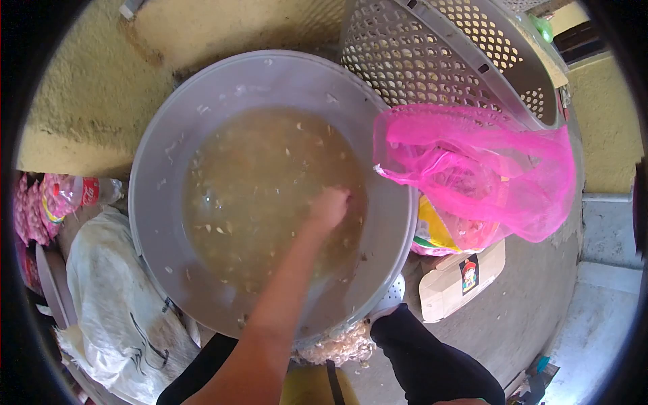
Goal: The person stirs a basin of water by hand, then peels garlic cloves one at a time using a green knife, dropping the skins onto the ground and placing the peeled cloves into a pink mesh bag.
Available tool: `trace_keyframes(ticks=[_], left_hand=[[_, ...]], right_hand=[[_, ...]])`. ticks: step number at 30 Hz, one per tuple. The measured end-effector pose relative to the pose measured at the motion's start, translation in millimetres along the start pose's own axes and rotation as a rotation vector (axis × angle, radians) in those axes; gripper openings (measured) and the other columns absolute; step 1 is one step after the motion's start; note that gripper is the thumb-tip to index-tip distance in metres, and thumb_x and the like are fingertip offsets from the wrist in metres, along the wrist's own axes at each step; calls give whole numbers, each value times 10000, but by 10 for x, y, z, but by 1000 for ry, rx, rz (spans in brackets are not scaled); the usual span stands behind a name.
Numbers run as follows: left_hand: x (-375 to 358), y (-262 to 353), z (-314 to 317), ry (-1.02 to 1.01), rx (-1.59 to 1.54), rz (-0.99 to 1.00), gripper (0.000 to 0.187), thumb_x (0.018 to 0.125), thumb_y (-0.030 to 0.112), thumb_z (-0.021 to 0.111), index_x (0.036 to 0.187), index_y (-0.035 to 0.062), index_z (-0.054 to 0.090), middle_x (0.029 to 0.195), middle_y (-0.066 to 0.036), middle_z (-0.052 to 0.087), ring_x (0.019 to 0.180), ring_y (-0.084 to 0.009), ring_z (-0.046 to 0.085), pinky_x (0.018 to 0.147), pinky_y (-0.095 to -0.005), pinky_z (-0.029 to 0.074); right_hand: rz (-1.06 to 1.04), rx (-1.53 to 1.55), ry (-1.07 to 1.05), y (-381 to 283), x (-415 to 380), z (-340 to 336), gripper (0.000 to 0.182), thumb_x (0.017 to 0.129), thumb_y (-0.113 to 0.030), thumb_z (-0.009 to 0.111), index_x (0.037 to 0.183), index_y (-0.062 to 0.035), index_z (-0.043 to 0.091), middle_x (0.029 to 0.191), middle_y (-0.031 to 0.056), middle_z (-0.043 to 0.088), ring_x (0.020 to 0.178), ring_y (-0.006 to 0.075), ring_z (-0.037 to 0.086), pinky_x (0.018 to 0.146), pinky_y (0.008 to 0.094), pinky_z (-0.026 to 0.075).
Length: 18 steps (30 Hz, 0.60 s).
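A left hand (331,206) is dipped into a grey basin (160,189), whether open or closed cannot be told; inside the basin, pale pieces (208,228) are already wetted but left scattered in murky water (256,169)

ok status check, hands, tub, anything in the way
Left hand in cloudy water, grip unclear; right hand barely visible, bottom edge. Tub: pale bits afloat. Pink net bag overlaps rim, clear of left hand.
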State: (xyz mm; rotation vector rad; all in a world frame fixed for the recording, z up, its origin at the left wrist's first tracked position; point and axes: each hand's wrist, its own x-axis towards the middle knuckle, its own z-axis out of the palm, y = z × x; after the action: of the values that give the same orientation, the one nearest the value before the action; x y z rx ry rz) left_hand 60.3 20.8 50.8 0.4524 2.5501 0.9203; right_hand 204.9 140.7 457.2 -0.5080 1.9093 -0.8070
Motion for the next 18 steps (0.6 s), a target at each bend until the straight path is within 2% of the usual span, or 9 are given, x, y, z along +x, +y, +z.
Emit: trace_keyframes(ticks=[1, 4, 7, 10, 13, 18], left_hand=[[21, -11, 145, -77, 35, 25, 208, 739, 70, 506, 927, 83, 593, 1001, -144, 548, 833, -318, 578, 724, -423, 475], [22, 12, 403, -13, 96, 30, 181, 740, 65, 495, 904, 49, 571, 930, -162, 555, 820, -334, 580, 691, -432, 482], [19, 79, 410, 48, 91, -12, 168, 734, 59, 493, 885, 28, 559, 931, -172, 558, 821, -341, 579, 674, -420, 490], [130, 0, 527, 53, 73, -106, 169, 728, 51, 490, 873, 33, 577, 972, -161, 553, 850, -332, 574, 709, -417, 483], [175, -46, 521, -39, 114, -87, 174, 737, 53, 476, 859, 36, 598, 981, -152, 550, 882, -326, 566, 757, -413, 470], [176, 21, 485, -94, 43, -168, 191, 745, 62, 469, 867, 44, 614, 1029, -152, 541, 936, -315, 551, 796, -394, 460]], right_hand=[[2, -1, -3, -1, 0, 1, 468, 715, -213, 583, 1146, -63, 476, 765, 64, 502, 696, 214, 543, 631, 303, 463], [2, -4, -4, -8, -1, -1, 468, 717, -215, 582, 1146, -63, 476, 765, 64, 502, 695, 213, 543, 630, 303, 463], [0, -6, -4, -4, -4, -5, 468, 718, -217, 581, 1147, -62, 476, 765, 64, 502, 694, 213, 543, 630, 303, 463], [2, -7, -2, 4, -4, -5, 467, 719, -219, 579, 1147, -62, 476, 765, 63, 503, 694, 212, 544, 629, 302, 464], [0, -6, -5, 6, 0, -10, 467, 721, -221, 578, 1148, -62, 476, 764, 63, 503, 693, 211, 544, 629, 302, 464], [4, -4, -4, 18, 1, -13, 467, 723, -224, 576, 1149, -61, 477, 764, 63, 504, 691, 211, 544, 628, 301, 464]])
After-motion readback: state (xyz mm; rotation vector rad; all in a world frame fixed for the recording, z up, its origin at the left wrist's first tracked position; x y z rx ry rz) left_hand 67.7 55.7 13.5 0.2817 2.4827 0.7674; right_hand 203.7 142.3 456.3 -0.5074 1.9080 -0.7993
